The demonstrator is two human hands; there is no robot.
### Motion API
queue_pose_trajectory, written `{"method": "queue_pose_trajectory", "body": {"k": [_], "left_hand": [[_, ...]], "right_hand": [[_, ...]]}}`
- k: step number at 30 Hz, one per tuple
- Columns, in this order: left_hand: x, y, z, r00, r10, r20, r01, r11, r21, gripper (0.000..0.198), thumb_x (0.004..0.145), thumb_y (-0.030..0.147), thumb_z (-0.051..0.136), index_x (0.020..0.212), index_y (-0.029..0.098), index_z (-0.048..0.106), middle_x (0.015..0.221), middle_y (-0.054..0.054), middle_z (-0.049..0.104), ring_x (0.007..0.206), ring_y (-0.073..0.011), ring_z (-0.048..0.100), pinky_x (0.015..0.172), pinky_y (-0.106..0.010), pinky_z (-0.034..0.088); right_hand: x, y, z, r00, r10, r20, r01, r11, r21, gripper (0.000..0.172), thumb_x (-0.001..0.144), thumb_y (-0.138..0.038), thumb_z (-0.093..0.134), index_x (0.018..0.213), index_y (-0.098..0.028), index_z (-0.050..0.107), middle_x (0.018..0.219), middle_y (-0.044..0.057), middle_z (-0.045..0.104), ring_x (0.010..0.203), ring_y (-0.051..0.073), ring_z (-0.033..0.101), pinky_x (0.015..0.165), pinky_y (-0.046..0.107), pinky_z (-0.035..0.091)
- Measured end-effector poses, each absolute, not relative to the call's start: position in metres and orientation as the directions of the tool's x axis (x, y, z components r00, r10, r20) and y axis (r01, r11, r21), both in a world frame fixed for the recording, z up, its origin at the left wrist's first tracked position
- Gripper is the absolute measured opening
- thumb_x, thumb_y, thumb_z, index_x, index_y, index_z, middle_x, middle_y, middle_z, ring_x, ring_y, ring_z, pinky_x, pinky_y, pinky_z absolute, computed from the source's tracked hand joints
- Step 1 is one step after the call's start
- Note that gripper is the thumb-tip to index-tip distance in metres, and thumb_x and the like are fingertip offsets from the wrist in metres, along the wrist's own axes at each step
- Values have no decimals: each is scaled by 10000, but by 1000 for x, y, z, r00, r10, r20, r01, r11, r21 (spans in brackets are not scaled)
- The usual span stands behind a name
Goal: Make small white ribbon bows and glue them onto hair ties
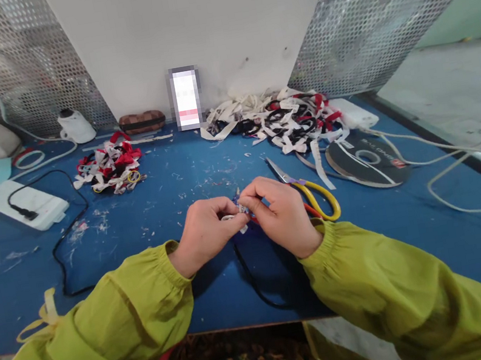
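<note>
My left hand (206, 230) and my right hand (279, 213) meet over the middle of the blue table (169, 192). Both pinch a small white label piece (240, 211) between the fingertips, with a thin black cord (252, 276) hanging down from it toward the table's front edge. Yellow-handled scissors (311, 192) lie just right of my right hand. Both arms wear yellow-green sleeves.
A heap of white, red and black pieces (111, 164) lies at the back left, a larger heap (279, 118) at the back right. A disc (366, 160), a white power strip (28, 206) with a black cable, white cables (451, 169) and perforated metal screens surround the table.
</note>
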State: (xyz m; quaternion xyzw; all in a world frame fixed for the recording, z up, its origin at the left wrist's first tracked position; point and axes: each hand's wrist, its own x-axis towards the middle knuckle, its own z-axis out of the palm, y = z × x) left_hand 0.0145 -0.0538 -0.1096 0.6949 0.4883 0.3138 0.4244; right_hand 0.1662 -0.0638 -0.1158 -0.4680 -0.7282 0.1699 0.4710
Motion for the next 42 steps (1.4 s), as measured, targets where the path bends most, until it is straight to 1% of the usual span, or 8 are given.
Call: {"method": "queue_pose_trajectory", "body": {"k": [4, 8, 11, 16, 25, 33, 38, 42], "left_hand": [[16, -54, -107, 323, 946, 18, 322, -127, 938, 203, 692, 306, 683, 598, 150, 593, 576, 38, 557, 580, -93, 453, 563, -227, 328], [18, -55, -104, 289, 954, -73, 141, 33, 989, 237, 615, 313, 766, 711, 147, 627, 622, 36, 580, 587, -92, 470, 576, -224, 350], [20, -55, -103, 296, 951, -85, 36, 78, 996, 233, 632, 316, 763, 738, 137, 657, 663, 15, 607, 613, -96, 490, 602, -229, 375], [20, -55, -102, 256, 965, -63, -21, 70, 997, 211, 645, 317, 756, 637, 130, 658, 638, -3, 607, 630, -106, 503, 620, -239, 401], [22, -55, -104, 187, 979, -85, -94, 104, 990, 223, 597, 306, 797, 687, 138, 681, 632, 12, 610, 597, -90, 497, 591, -230, 398], [21, -56, -102, 254, 963, -93, -23, 102, 995, 230, 631, 320, 764, 655, 143, 618, 554, 44, 506, 529, -67, 400, 510, -212, 296], [18, -54, -103, 345, 933, -105, 75, 84, 994, 173, 612, 251, 747, 650, 132, 628, 565, 40, 521, 551, -72, 415, 537, -218, 292], [18, -54, -103, 354, 927, -124, 120, 86, 989, 161, 571, 227, 748, 610, 132, 624, 536, 49, 511, 540, -70, 401, 539, -220, 294]], "right_hand": [[166, -62, -116, -46, 874, 485, 461, 449, -765, 186, 841, -180, 548, 656, -200, 550, 655, 1, 602, 636, 136, 552, 621, 267, 427], [167, -61, -112, 19, 915, 402, 363, 368, -856, 155, 838, -203, 558, 685, -192, 581, 642, -13, 605, 594, 118, 543, 581, 253, 427], [167, -60, -111, 63, 927, 370, 319, 333, -888, 150, 834, -229, 571, 692, -187, 593, 630, -20, 597, 578, 111, 533, 570, 250, 426], [167, -59, -113, 53, 947, 318, 257, 294, -921, 124, 820, -249, 587, 719, -182, 613, 646, -18, 604, 603, 112, 539, 597, 257, 441], [164, -61, -114, 35, 953, 300, 247, 282, -927, 123, 804, -244, 597, 696, -186, 599, 638, -27, 587, 594, 102, 508, 587, 252, 414], [167, -61, -112, -18, 944, 328, 280, 320, -905, 144, 808, -217, 588, 666, -191, 579, 632, -21, 592, 600, 114, 522, 589, 257, 416], [168, -63, -111, -30, 894, 447, 426, 416, -803, 161, 823, -185, 561, 663, -198, 554, 648, -9, 586, 618, 126, 527, 613, 270, 422], [166, -65, -113, -38, 880, 473, 460, 435, -774, 174, 825, -178, 555, 653, -198, 537, 650, -5, 580, 623, 128, 522, 615, 271, 419]]}}
